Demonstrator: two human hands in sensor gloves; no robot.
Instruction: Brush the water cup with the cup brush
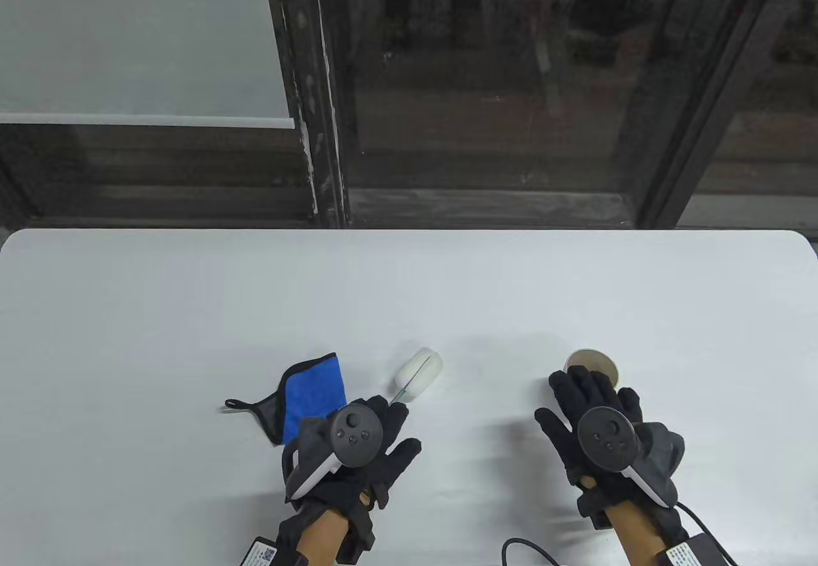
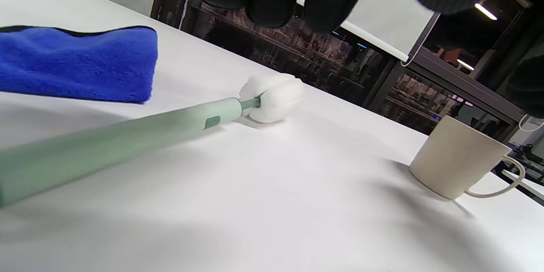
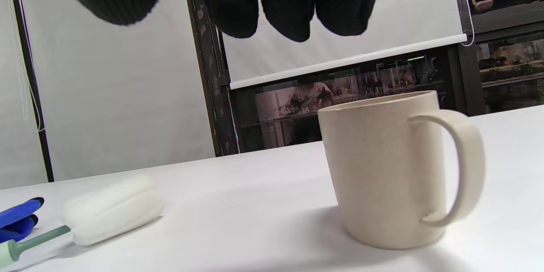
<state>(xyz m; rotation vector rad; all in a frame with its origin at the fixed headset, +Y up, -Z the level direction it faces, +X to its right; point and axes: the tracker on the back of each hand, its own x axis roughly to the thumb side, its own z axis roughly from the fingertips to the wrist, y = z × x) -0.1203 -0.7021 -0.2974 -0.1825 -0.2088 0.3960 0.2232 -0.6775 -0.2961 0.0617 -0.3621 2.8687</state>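
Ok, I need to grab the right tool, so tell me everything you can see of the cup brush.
The cup brush lies flat on the white table. It has a long, pale green, plastic-looking handle and a thin stem into a white, rounded, spongy head. The head points away from the person, beside the blue cloth. The left hand hovers above the handle; no grip shows.

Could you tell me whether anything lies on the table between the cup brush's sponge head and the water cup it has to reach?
Nothing visible does. The white table between the cup brush and the water cup is bare in all views. The blue cloth lies on the brush's far side, away from the cup.
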